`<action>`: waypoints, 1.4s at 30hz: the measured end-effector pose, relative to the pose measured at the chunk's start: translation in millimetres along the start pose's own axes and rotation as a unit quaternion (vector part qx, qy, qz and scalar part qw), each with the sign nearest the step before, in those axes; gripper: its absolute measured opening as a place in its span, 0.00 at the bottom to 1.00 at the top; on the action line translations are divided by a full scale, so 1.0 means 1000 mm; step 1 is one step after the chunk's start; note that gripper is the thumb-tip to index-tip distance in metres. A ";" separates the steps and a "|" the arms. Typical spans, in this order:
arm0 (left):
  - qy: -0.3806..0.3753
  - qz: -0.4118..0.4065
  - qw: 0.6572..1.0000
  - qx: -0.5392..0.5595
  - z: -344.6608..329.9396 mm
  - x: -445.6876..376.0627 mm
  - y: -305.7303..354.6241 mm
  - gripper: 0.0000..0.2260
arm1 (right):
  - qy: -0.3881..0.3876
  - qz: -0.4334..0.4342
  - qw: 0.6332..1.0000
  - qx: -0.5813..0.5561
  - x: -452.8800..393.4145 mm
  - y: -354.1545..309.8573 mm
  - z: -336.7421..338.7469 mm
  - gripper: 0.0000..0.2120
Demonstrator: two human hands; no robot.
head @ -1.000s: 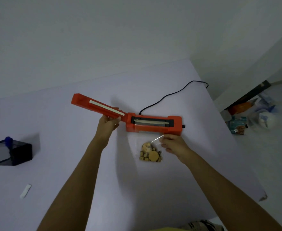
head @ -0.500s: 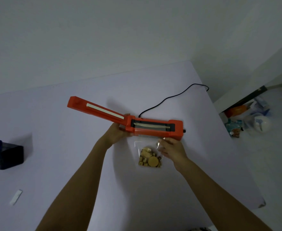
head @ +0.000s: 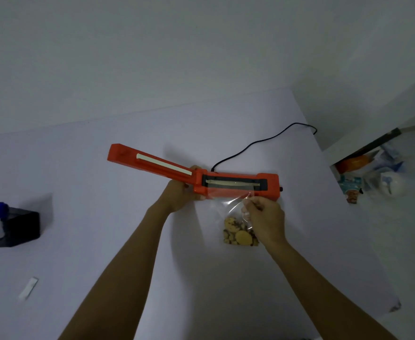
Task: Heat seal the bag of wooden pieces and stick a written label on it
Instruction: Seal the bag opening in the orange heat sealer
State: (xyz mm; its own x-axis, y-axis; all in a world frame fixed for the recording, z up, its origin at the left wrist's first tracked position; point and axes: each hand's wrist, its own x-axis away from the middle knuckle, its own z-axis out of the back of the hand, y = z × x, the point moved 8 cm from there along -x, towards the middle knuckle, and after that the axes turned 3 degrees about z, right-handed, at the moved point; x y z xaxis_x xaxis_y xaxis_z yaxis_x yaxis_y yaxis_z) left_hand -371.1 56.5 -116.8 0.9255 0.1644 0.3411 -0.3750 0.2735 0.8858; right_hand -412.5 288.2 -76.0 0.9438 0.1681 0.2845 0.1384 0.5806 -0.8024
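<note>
Bag (head: 228, 204) mouth now on sealer (head: 235, 185), both hands (head: 266, 218) holding.

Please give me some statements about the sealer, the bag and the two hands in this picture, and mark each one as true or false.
1. The lid of the orange heat sealer is raised open. True.
2. The clear bag is empty. False: the wooden pieces lie at its near end.
3. The right hand pinches the bag near its open end. True.
4. The left hand rests flat on the table, far from the sealer. False: it is at the sealer, by the lid's hinge.
5. The bag's open end lies over the sealer's base. True.
6. The black box stands to the right of the sealer. False: it is far to the left.
</note>
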 end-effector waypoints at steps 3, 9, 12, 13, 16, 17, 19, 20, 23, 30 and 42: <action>0.014 -0.013 1.000 -0.010 0.001 0.000 -0.001 0.24 | 0.001 0.026 1.000 0.017 0.003 -0.016 0.000 0.10; 0.035 -0.012 0.999 -0.008 0.002 0.001 -0.005 0.24 | -0.002 0.045 0.999 0.024 0.011 -0.043 0.002 0.08; 0.031 -0.007 0.999 -0.006 0.001 0.000 -0.007 0.25 | -0.019 0.013 1.000 -0.008 0.011 -0.033 0.001 0.07; 0.030 -0.006 0.999 -0.008 0.001 0.000 -0.008 0.25 | -0.029 -0.006 0.999 -0.036 0.013 -0.030 -0.001 0.08; 0.030 -0.008 1.000 -0.005 0.001 -0.001 -0.010 0.26 | -0.036 -0.006 0.998 -0.057 0.017 -0.033 0.003 0.08; 0.031 -0.010 0.999 -0.006 0.002 -0.002 -0.010 0.26 | -0.031 0.005 0.998 -0.046 0.019 -0.037 0.006 0.07; 0.034 -0.013 0.999 -0.009 0.002 -0.002 -0.010 0.25 | -0.018 0.030 0.999 -0.016 0.021 -0.044 0.013 0.07; 0.034 -0.016 0.999 -0.011 0.002 -0.002 -0.010 0.24 | -0.013 0.042 0.999 -0.002 0.021 -0.043 0.015 0.07; 0.033 -0.022 0.999 -0.011 0.002 -0.002 -0.008 0.24 | -0.017 0.044 0.999 -0.003 0.023 -0.044 0.019 0.06; 0.039 0.006 0.999 -0.011 -0.002 0.003 -0.008 0.28 | -0.021 0.077 0.997 0.016 0.027 -0.042 0.030 0.05; -0.028 0.104 0.987 0.119 -0.031 0.113 0.018 0.26 | -0.209 0.042 0.965 -0.154 0.046 -0.059 0.010 0.08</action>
State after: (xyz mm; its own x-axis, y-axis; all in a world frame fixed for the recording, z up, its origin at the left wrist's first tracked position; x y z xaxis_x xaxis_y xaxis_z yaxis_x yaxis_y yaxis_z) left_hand -274.4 109.6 -72.3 0.8335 0.1389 0.5347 -0.5409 0.0077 0.8411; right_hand -380.4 269.7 -9.9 0.7608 0.5484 0.3470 0.2100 0.2978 -0.9312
